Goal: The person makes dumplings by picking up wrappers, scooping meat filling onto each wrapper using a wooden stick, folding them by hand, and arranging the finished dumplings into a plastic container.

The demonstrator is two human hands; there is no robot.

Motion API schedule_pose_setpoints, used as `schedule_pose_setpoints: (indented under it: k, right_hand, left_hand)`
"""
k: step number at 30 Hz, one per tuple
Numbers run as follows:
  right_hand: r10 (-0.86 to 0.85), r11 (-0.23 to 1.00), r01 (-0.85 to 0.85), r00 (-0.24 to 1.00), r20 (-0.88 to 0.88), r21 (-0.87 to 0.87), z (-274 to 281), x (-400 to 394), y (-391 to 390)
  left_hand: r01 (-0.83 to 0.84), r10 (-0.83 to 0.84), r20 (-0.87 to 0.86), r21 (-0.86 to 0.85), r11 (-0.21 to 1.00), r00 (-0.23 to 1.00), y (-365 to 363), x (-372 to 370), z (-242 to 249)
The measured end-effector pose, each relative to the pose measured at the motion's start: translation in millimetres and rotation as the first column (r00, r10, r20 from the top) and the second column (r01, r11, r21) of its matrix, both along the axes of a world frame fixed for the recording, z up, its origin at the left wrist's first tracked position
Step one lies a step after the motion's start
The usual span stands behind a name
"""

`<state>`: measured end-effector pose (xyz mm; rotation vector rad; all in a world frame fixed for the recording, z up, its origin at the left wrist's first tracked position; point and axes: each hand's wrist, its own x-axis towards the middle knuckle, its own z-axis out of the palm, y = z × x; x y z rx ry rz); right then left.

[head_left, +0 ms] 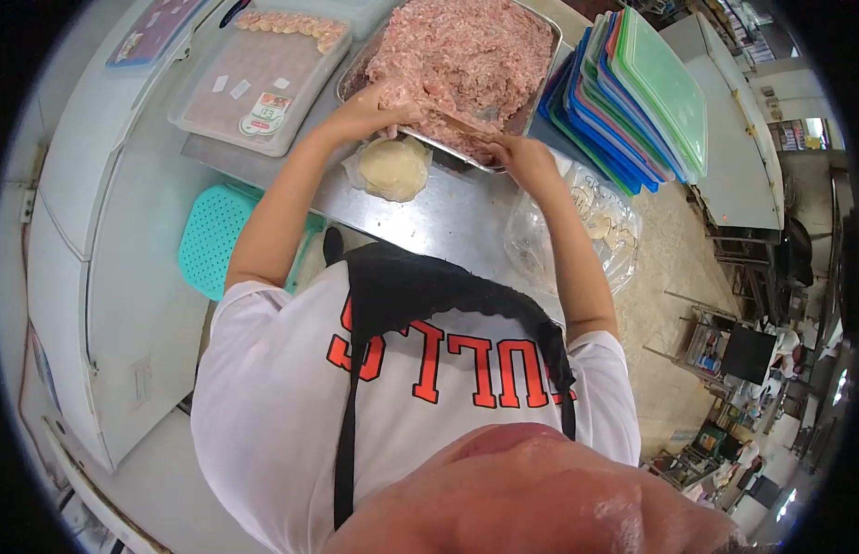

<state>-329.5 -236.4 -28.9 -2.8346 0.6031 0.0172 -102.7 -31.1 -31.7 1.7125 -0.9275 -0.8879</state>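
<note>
A metal tray (pixel 551 57) holds a big mound of pink minced meat (pixel 462 46). My left hand (pixel 372 109) is curled at the tray's near left edge, its fingers against pinkish stuff; what lies in them is hard to make out. From the right, my right hand (pixel 526 159) grips a thin brown stick (pixel 464 122) that points left over the meat, toward my left hand. Just below the tray, a stack of round pale dough wrappers (pixel 392 170) rests on thin plastic on the steel table (pixel 355 205).
At left stands a translucent box (pixel 254 88) with a row of dumplings (pixel 295 28) along its far side. Coloured plastic lids (pixel 632 102) are stacked at right. A clear bag (pixel 577 222) with round wrappers lies near my right forearm. A teal perforated stool (pixel 217 242) stands below the table's left edge.
</note>
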Motion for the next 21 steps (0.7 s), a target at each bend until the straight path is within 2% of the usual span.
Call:
schedule_pose_setpoints:
  k: [2,3,4,5,6,8,9,11,12,13,14,15,16,17,18,19,20,21]
  right_hand:
    - [-0.050,0.990,0.048,0.999,0.011,0.133,32,-12,6]
    - [-0.112,0.966,0.096,0.992,0.057,0.238,41,-15,7]
    - [-0.116,0.967,0.100,0.992,0.057,0.234,51,-16,12]
    - [-0.086,0.921,0.009,0.980,0.182,0.388,61,-17,21]
    - [-0.077,0.848,-0.100,0.949,0.307,0.521,65,-16,28]
    - [-0.026,0.856,-0.129,0.957,0.290,0.501,53,-3,45]
    - [0.031,0.860,-0.163,0.962,0.270,0.484,50,0,51]
    - [0.028,0.861,-0.154,0.966,0.257,0.484,56,1,46]
    - [0.034,0.859,-0.154,0.968,0.247,0.488,60,2,40]
    - [0.041,0.926,-0.116,0.977,0.208,0.360,54,2,27]
    - [0.035,0.927,-0.111,0.977,0.211,0.358,63,4,34]
    - [-0.017,0.980,-0.026,0.976,0.215,0.197,79,4,45]
    - [-0.069,0.998,0.063,0.972,0.225,0.031,89,6,51]
    - [-0.054,0.998,0.045,0.922,0.384,0.033,78,6,52]
    - [-0.063,0.998,0.055,0.921,0.385,0.029,73,8,53]
    - [-0.071,0.997,0.054,0.896,0.439,0.049,70,10,56]
    - [-0.080,0.996,0.053,0.867,0.492,0.070,67,13,60]
    - [-0.090,0.996,0.065,0.865,0.494,0.069,67,16,64]
  left_hand:
    - [0.120,-0.121,-0.024,-0.040,0.992,0.992,7,2,18]
    - [0.129,-0.130,-0.027,-0.041,0.991,0.991,7,0,20]
    - [0.118,-0.084,0.189,-0.181,0.976,0.978,7,-1,22]
    - [0.134,-0.001,0.388,-0.315,0.940,0.922,7,0,25]
    - [0.139,-0.005,0.389,-0.316,0.938,0.921,5,1,30]
    - [0.277,-0.160,0.433,-0.221,0.935,0.887,0,2,37]
    - [0.287,-0.171,0.431,-0.222,0.932,0.886,-1,6,33]
    - [0.309,-0.148,0.596,-0.176,0.935,0.789,-5,18,24]
    - [0.313,-0.151,0.596,-0.178,0.933,0.788,-6,19,27]
    - [0.288,-0.198,0.490,-0.113,0.951,0.849,-9,19,30]
    - [0.270,-0.234,0.376,-0.044,0.962,0.896,-10,22,33]
    - [0.276,-0.239,0.379,-0.047,0.960,0.894,-10,26,30]
    - [0.203,-0.155,0.276,-0.154,0.967,0.948,-12,29,21]
    - [0.118,-0.080,0.161,-0.249,0.961,0.984,-16,32,12]
    - [0.129,-0.089,0.162,-0.253,0.959,0.983,-21,37,5]
    - [0.075,-0.091,-0.083,-0.175,0.982,0.992,-26,43,-1]
    - [0.043,-0.067,-0.321,-0.081,0.996,0.945,-28,46,-1]
    - [0.055,-0.079,-0.318,-0.083,0.995,0.945,-30,47,-3]
